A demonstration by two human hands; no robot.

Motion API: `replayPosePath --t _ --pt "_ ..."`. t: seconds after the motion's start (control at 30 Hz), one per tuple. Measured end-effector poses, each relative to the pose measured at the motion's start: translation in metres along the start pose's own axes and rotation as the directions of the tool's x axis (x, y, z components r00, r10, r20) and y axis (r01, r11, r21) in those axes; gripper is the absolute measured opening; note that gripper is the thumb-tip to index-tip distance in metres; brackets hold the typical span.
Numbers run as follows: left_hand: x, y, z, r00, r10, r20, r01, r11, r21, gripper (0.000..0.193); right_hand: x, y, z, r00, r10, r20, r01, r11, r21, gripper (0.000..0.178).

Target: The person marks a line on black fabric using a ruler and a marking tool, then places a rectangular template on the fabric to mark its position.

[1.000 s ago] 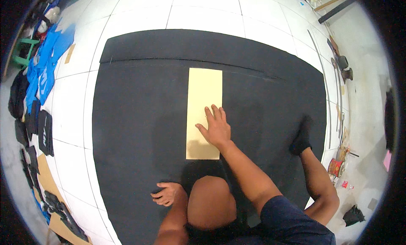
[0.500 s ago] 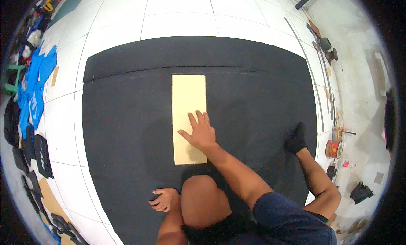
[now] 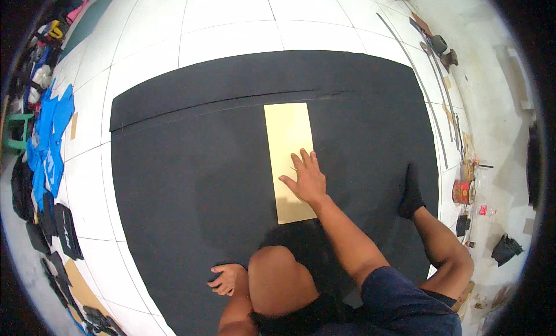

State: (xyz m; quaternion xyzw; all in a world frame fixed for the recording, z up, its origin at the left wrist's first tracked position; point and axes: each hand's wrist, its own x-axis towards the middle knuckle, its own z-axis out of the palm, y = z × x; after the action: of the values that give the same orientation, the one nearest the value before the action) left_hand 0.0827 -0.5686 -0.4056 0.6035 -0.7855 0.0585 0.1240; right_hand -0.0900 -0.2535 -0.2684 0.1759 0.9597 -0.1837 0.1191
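A pale yellow rectangular board (image 3: 284, 139) lies flat on a large black sheet (image 3: 174, 179). Its long side runs away from me, and its far end sits just short of a seam or cut line across the sheet. My right hand (image 3: 307, 179) presses on the board's right part, fingers spread and thumb out to the left. A thin pale sliver shows by the thumb and forefinger; I cannot make out what it is. My left hand (image 3: 229, 279) rests on the sheet beside my bent knee, its fingers loosely apart and holding nothing.
White floor tiles (image 3: 226, 37) surround the sheet. Blue plastic bags (image 3: 55, 133), a green stool (image 3: 18, 130) and black pouches (image 3: 69, 232) line the left side. At right are long thin rods (image 3: 437, 87), a red tin (image 3: 461, 192) and a black bag (image 3: 507, 249) by the wall.
The yellow board has slid to the right across the black sheet under my right hand. My left hand stays at about the same spot. The view has turned slightly.
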Motion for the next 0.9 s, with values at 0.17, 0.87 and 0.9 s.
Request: replayPosePath --t 0.17,0.87,0.9 --pt "-0.007 0.004 -0.009 1.000 0.024 0.008 -0.024 1.000 0.007 0.064 0.001 0.013 0.002 1.000 -0.005 -0.012 0.005 1.000 0.012 0.077" --pt "-0.002 0.005 -0.005 0.999 0.045 0.022 -0.046 0.998 0.047 0.065 0.014 0.006 -0.004 0.998 0.002 0.058 0.001 0.999 -0.040 0.081" --pt "-0.002 0.005 -0.005 0.999 0.045 0.023 -0.046 0.998 0.048 0.065 0.013 0.006 -0.004 0.999 -0.011 0.041 0.014 0.998 -0.065 0.080"
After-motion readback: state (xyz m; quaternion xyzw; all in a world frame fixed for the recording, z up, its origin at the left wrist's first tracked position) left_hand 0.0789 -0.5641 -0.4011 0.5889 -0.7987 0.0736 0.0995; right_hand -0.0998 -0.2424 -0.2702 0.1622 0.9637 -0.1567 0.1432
